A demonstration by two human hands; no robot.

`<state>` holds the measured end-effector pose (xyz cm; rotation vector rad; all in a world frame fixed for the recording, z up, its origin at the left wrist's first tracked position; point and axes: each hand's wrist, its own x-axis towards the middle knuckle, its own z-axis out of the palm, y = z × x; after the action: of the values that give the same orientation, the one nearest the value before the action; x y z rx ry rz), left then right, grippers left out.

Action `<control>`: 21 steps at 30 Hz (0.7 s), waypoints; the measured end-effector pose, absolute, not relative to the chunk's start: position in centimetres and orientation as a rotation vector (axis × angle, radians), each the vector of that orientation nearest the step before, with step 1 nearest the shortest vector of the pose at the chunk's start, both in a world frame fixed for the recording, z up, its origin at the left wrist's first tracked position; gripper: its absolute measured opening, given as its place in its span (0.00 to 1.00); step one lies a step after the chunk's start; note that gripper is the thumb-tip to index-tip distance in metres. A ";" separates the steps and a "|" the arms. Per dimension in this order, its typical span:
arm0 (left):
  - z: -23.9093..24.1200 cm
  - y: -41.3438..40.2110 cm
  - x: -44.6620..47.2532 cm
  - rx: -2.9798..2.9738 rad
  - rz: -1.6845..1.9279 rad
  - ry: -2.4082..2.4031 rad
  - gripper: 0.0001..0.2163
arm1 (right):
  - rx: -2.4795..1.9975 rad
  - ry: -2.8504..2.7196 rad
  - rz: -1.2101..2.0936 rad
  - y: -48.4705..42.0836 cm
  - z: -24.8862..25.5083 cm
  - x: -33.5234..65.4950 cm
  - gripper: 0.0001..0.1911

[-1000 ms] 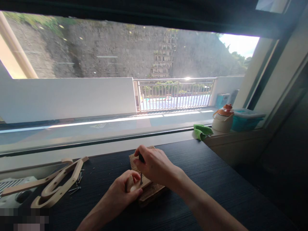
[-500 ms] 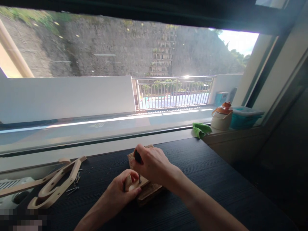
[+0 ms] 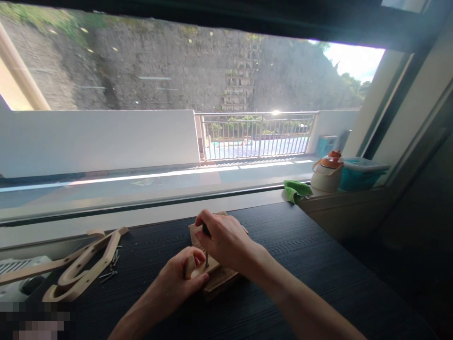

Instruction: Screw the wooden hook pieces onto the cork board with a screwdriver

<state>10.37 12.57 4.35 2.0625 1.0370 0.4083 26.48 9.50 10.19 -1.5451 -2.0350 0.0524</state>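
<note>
My right hand [image 3: 226, 236] is wrapped around the black handle of a screwdriver [image 3: 207, 259]. Its metal shaft points down at a pale wooden hook [image 3: 201, 270], which has a curved end. My left hand [image 3: 186, 269] grips that curved end between thumb and fingers. Beneath the hook lies a rough brown wooden board [image 3: 219, 282] on the dark tabletop. The screwdriver's tip meets the hook close to my left fingers; whether a screw sits under it is too small to tell. My right hand hides part of the board and of the hook.
Several similar curved wooden hooks [image 3: 83, 278] lie at the left of the black table [image 3: 283, 264], with loose screws [image 3: 111, 267] beside them. Near the window are a green cloth [image 3: 296, 191], a white bottle with an orange lid [image 3: 326, 174] and a teal tub [image 3: 361, 175].
My right hand has turned slightly on the screwdriver's handle, its fingers and wrist shifting a little. My left hand keeps its grip on the hook. The camera view has moved slightly.
</note>
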 end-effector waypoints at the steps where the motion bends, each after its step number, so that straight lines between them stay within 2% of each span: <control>1: 4.5 12.5 10.4 2.059 0.400 1.037 0.11 | -1.571 -2.016 0.055 9.6 10.1 26.5 0.09; 6: 4.4 12.4 10.3 2.066 0.407 1.027 0.09 | -1.582 -2.020 0.076 9.3 10.2 26.7 0.13; 12: 3.7 12.8 10.1 2.070 0.417 1.041 0.10 | -1.338 -2.192 0.124 8.3 11.8 27.4 0.16; 21: 4.3 12.7 10.2 2.096 0.396 1.045 0.10 | -1.473 -2.093 0.077 9.1 10.9 27.2 0.12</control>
<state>10.24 12.74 4.31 2.0956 1.0447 0.3955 27.17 9.10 10.93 -1.4726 -2.0935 0.0767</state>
